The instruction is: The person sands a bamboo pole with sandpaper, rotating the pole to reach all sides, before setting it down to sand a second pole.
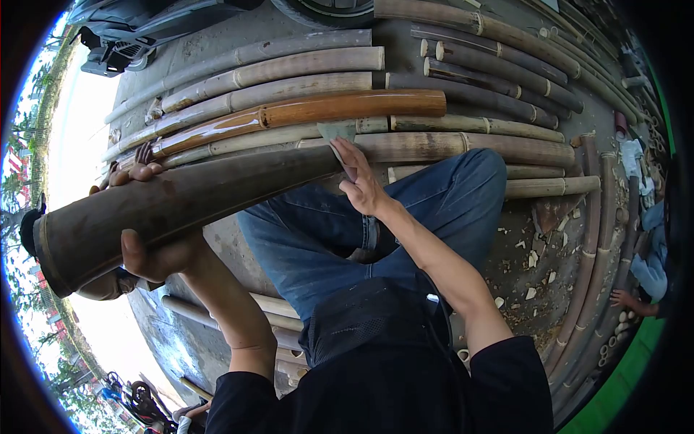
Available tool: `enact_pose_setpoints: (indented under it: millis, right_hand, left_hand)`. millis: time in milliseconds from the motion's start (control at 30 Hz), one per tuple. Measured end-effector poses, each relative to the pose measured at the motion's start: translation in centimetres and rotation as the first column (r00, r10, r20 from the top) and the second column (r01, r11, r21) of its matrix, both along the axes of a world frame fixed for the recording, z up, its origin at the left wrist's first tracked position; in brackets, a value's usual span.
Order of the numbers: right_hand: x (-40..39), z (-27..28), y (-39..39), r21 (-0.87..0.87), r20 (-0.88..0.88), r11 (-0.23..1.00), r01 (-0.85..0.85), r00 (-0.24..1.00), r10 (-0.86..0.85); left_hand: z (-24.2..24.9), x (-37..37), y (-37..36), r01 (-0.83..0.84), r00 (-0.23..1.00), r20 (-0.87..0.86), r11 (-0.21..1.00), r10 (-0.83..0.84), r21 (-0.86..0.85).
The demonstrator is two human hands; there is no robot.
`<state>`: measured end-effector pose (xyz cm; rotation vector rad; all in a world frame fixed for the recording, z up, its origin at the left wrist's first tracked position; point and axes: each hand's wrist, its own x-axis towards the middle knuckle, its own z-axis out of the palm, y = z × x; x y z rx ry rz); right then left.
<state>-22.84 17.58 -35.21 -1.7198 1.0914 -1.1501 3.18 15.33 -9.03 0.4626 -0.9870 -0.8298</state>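
A thick dark bamboo pole [195, 195] lies slantwise above my lap, its wide near end at the left. My left hand [155, 257] is wrapped round it from below near that end, thumb on the near side and fingertips over the top. At the pole's narrower far end is my right hand [361, 179], its palm side against a greenish-grey sheet [337, 132] that sticks out past the fingers and touches the pole's end. The right fingers are stretched and close together, with the thumb bent below.
Rows of bamboo poles [311, 65] lie beyond my legs, one glossy orange-brown [354, 106]. Wood chips [533, 258] litter the ground at right. A motor vehicle [166, 25] stands at upper left. Another person's hand [632, 302] shows at far right.
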Motion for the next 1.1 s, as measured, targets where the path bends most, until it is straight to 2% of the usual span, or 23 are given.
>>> enact_pose_setpoints:
  millis: [33,100,133,167,233,367,433,467,500,533,567,633,667,700,733,767,800,833,900,933,967,1033,1100]
  right_hand:
    - [0.5,1.0,0.3,0.015,-0.003,1.0,-0.004,1.0,0.004]
    - [1.0,2.1,1.0,-0.037,0.015,0.999,0.023,1.0,-0.023]
    - [0.7,0.5,0.8,-0.024,-0.074,0.998,0.06,0.995,-0.062]
    - [0.8,-1.3,0.8,-0.032,-0.08,0.998,0.056,0.995,-0.058]
    - [1.0,-4.0,0.9,0.252,-0.085,0.938,0.24,0.971,-0.225]
    - [2.1,2.4,1.8,0.014,-0.087,0.991,0.135,0.987,-0.133]
    - [1.1,1.0,1.5,0.048,-0.105,0.991,0.123,0.988,-0.118]
    - [0.7,-0.2,1.3,0.079,-0.12,0.99,0.114,0.987,-0.104]
    - [0.8,-1.5,1.2,0.165,-0.176,0.96,0.227,0.964,-0.197]
    - [0.7,-2.3,0.9,0.133,-0.208,0.955,0.265,0.95,-0.234]
    - [0.7,-2.1,0.3,0.103,-0.239,0.947,0.303,0.932,-0.272]
    - [0.7,-0.9,-0.3,0.069,-0.164,0.951,0.302,0.943,-0.288]
    - [0.5,-0.5,-0.8,0.051,-0.16,0.961,0.271,0.952,-0.26]
    - [0.5,-0.3,-1.2,0.032,-0.154,0.97,0.243,0.96,-0.235]
    - [0.6,-0.7,-1.4,0.039,-0.147,0.968,0.247,0.96,-0.239]
    - [0.6,-1.0,-1.6,0.038,-0.18,0.963,0.265,0.95,-0.254]
    - [0.8,-1.2,-1.6,0.034,-0.213,0.958,0.284,0.939,-0.271]
    - [1.2,-1.5,-1.4,0.033,-0.211,0.956,0.291,0.937,-0.278]
    - [2.5,-2.3,-0.5,-0.027,-0.243,0.941,0.337,0.911,-0.333]
    - [2.9,-0.6,0.5,-0.039,-0.23,0.965,0.259,0.938,-0.261]
    - [3.4,0.3,1.2,-0.053,-0.199,0.972,0.23,0.951,-0.236]
    - [2.5,-2.1,0.2,-0.103,-0.321,0.979,0.177,0.926,-0.201]
    - [2.4,-5.6,-1.8,0.172,-0.327,0.923,0.345,0.904,-0.277]
  left_hand:
    - [0.0,0.0,0.1,-0.004,1.0,-0.003,1.0,0.004,0.015]
    - [-0.1,0.2,0.3,0.005,0.999,0.039,0.997,-0.002,-0.074]
    - [-0.1,0.4,0.2,0.058,0.998,0.03,0.994,-0.055,-0.092]
    - [-0.1,0.3,0.2,0.053,0.998,0.024,0.994,-0.05,-0.1]
    - [0.0,0.0,0.1,0.119,0.992,0.043,0.984,-0.115,-0.132]
    - [0.1,0.5,0.1,0.138,0.988,0.082,0.98,-0.128,-0.14]
    - [0.3,0.7,-0.1,0.245,0.965,0.145,0.952,-0.22,-0.183]
    - [0.5,0.7,-0.4,0.236,0.967,0.144,0.955,-0.212,-0.181]
    - [0.8,0.5,-0.7,0.304,0.943,0.205,0.929,-0.262,-0.212]
    - [1.0,0.3,-0.8,0.373,0.913,0.265,0.899,-0.311,-0.23]
    - [1.0,0.1,-1.1,0.366,0.914,0.263,0.905,-0.308,-0.214]
    - [1.0,-0.6,-1.4,0.385,0.909,0.264,0.891,-0.322,-0.242]
    - [1.0,-1.7,-1.3,0.39,0.92,0.149,0.888,-0.363,-0.243]
    - [1.4,-3.2,-1.2,0.394,0.918,0.151,0.889,-0.367,-0.232]
    - [2.0,-4.7,-1.2,0.059,0.991,0.13,0.993,-0.045,-0.107]
    - [2.4,-5.3,-1.3,-0.289,0.947,0.152,0.957,0.283,0.016]
    - [2.2,-4.9,-1.1,-0.209,0.972,0.128,0.975,0.199,0.075]
    - [2.1,-5.2,-1.2,-0.203,0.973,0.13,0.977,0.192,0.073]
    - [1.6,-6.4,-1.6,-0.51,0.858,0.203,0.827,0.471,0.236]
    - [1.2,-6.4,-1.7,-0.559,0.829,0.125,0.799,0.545,0.221]
    - [1.1,-6.3,-1.6,-0.559,0.829,0.129,0.796,0.545,0.23]
    - [1.1,-6.0,-1.5,-0.631,0.775,0.144,0.747,0.615,0.209]
    - [1.0,-5.9,-1.3,-0.614,0.788,0.117,0.76,0.604,0.211]
